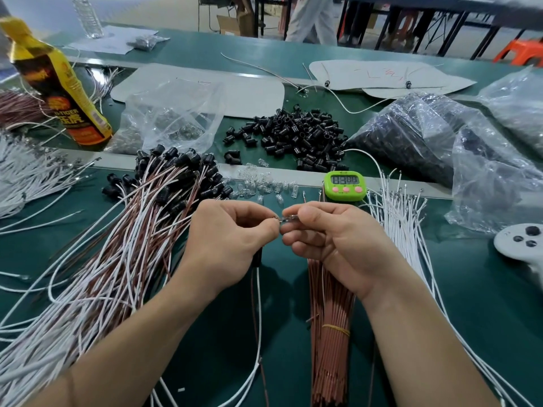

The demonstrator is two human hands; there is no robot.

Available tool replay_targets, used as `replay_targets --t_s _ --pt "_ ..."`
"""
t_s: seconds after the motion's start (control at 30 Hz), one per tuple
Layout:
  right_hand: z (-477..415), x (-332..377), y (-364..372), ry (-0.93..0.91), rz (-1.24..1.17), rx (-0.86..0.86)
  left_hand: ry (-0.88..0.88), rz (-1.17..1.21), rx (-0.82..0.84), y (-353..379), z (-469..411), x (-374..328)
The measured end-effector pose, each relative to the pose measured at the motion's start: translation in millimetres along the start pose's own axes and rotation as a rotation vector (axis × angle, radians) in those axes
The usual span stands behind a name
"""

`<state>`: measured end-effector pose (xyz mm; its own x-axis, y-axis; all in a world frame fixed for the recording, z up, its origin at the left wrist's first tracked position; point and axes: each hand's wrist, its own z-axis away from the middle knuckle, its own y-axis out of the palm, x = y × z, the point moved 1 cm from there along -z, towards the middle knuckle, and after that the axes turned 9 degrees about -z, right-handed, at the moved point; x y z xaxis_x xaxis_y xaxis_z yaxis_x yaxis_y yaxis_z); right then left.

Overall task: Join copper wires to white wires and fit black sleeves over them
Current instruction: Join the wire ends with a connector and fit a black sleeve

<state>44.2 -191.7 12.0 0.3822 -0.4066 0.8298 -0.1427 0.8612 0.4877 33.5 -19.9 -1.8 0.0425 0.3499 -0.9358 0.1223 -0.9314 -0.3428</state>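
Item one: my left grip (232, 235) clasps one white wire (258, 318) and one copper wire (254, 292), black sleeve (258, 257) under the palm. Item two: my right grip (332, 239) pinches a clear bulb (291, 218) above the desk (470, 289).

Bright, even overhead light, soft shadows, glare on plastic, edges bowed.

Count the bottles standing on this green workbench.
2. A dark drink bottle with a yellow label stands at the left, beside the crumpled clear plastic bag. A clear ribbed plastic water bottle stands further back, top left. More may sit outside the view.
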Motion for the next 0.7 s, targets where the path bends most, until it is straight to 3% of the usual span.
replay_targets --t_s 0.37,0.7 --pt "-1.1 -1.8 2.5 0.038 0.057 -0.109 0.149 -0.135 -0.040 -4.3 0.5 0.0" --pt "3.0 0.0 3.8 0.059 0.165 -0.090 0.188 -0.157 -0.036 -7.5 2.5 -2.7"
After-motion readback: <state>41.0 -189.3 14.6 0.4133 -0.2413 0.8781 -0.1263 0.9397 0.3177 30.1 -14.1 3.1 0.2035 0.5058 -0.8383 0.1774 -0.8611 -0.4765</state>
